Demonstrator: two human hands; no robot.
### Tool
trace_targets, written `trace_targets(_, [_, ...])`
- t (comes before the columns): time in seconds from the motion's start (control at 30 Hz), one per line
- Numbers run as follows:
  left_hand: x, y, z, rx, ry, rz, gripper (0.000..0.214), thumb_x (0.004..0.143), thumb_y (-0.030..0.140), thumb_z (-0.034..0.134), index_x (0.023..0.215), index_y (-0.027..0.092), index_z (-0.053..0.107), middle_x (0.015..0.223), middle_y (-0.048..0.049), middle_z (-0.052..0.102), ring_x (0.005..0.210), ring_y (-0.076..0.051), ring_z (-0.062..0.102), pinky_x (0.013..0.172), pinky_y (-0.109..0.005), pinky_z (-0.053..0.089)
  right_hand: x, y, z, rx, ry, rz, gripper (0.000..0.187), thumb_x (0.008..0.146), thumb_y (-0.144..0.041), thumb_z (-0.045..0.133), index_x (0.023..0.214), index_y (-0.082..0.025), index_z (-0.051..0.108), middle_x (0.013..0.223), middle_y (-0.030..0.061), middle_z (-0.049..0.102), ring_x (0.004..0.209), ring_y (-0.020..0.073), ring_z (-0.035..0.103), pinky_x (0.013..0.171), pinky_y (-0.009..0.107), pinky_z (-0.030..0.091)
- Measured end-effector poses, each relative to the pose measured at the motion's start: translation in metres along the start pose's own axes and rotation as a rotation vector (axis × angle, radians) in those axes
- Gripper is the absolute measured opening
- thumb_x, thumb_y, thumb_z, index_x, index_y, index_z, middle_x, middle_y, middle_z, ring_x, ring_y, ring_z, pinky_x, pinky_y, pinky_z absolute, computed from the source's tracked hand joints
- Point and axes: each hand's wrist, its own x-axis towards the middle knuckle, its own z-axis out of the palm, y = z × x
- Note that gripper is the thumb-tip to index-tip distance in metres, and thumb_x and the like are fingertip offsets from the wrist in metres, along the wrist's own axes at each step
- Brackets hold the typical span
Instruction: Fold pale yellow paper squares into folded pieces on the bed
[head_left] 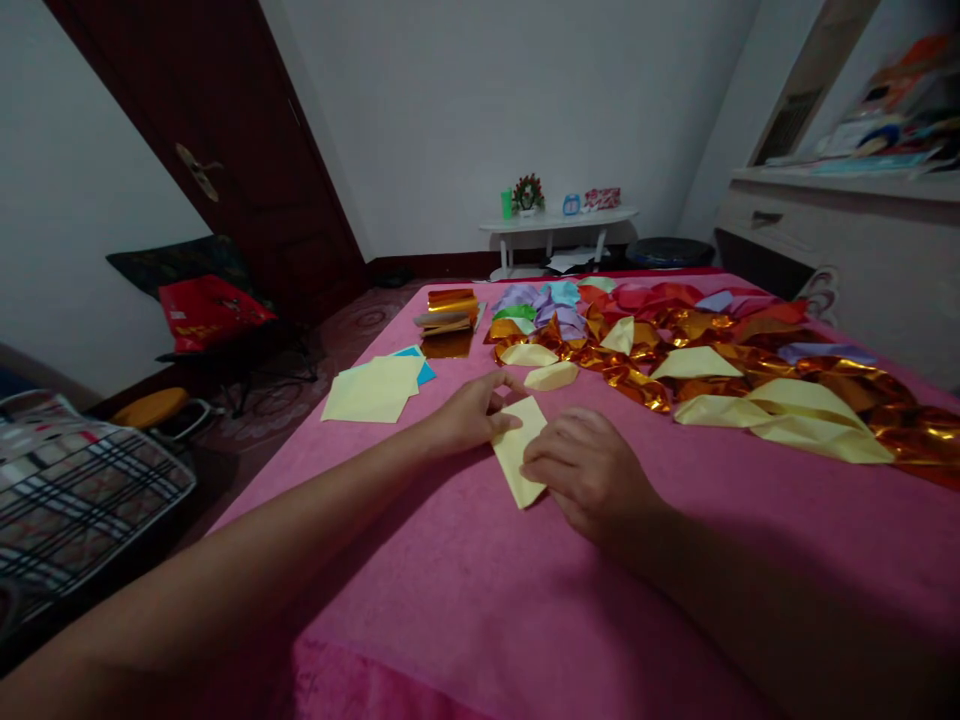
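A folded pale yellow paper (517, 448) lies on the pink cloth (465, 580) in front of me. My left hand (469, 412) rests on the paper's upper left edge, thumb and fingers pressed against it. My right hand (589, 470) lies over its right side with curled fingers pressing the fold down. Both hands touch the same sheet.
A stack of flat yellow and blue sheets (375, 388) lies to the left. Gold foil sheets (450, 310) sit behind. Several folded paper shapes in yellow, gold, red and purple (720, 350) spread across the right. A dark door, a small white table (555, 222) and a drawer unit stand beyond.
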Motion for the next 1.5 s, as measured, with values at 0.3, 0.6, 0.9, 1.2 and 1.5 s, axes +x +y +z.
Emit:
trace_targets(0.3, [-0.034,0.016,0.009,0.844,0.159,0.288,0.016,0.078,0.024,0.065,0.093,0.019,0.064,0.097,-0.0064,0.061,0.094,-0.022,0.054,0.082,-0.037,0.044,-0.013,-0.014,0.001,0.102,-0.327,0.27,0.019,0.08,-0.006,0.055,0.092,-0.017,0.066,0.089,0.0053,0.065,0.085,0.0205,0.054,0.076,0.035,0.042])
trace_targets(0.6, [-0.088,0.023,0.028,0.962,-0.096,0.415,0.034,0.091,0.024,0.044,0.121,0.009,0.053,0.123,-0.0144,0.057,0.114,-0.023,0.054,0.098,-0.036,0.047,-0.03,-0.016,-0.014,0.306,-0.165,0.286,0.027,0.082,-0.003,0.046,0.1,-0.014,0.063,0.101,0.009,0.065,0.094,0.0193,0.057,0.083,0.033,0.048])
trace_targets(0.9, [-0.078,0.03,0.024,0.97,-0.168,0.44,0.035,0.083,0.017,0.049,0.118,0.015,0.055,0.121,-0.0121,0.059,0.103,-0.024,0.062,0.082,-0.036,0.056,-0.026,-0.009,-0.016,0.529,-0.124,0.502,0.034,0.072,0.006,0.044,0.092,-0.017,0.06,0.089,0.0036,0.062,0.085,0.0153,0.055,0.075,0.029,0.045])
trace_targets(1.2, [-0.072,0.009,0.019,0.791,0.025,0.522,0.022,0.084,0.018,0.056,0.105,0.021,0.064,0.109,-0.0056,0.066,0.093,-0.019,0.064,0.076,-0.034,0.055,-0.029,-0.008,-0.024,0.382,-0.182,0.341,0.026,0.074,0.001,0.046,0.077,-0.015,0.066,0.092,0.0084,0.061,0.084,0.0182,0.053,0.068,0.031,0.042])
trace_targets(1.5, [-0.066,0.011,0.019,0.685,0.035,0.425,0.02,0.084,0.021,0.058,0.103,0.023,0.064,0.104,-0.0026,0.066,0.095,-0.016,0.062,0.102,-0.042,0.041,-0.026,-0.012,-0.02,0.224,-0.187,0.304,0.026,0.082,-0.002,0.044,0.093,-0.014,0.064,0.087,0.0078,0.061,0.08,0.0175,0.053,0.071,0.03,0.046])
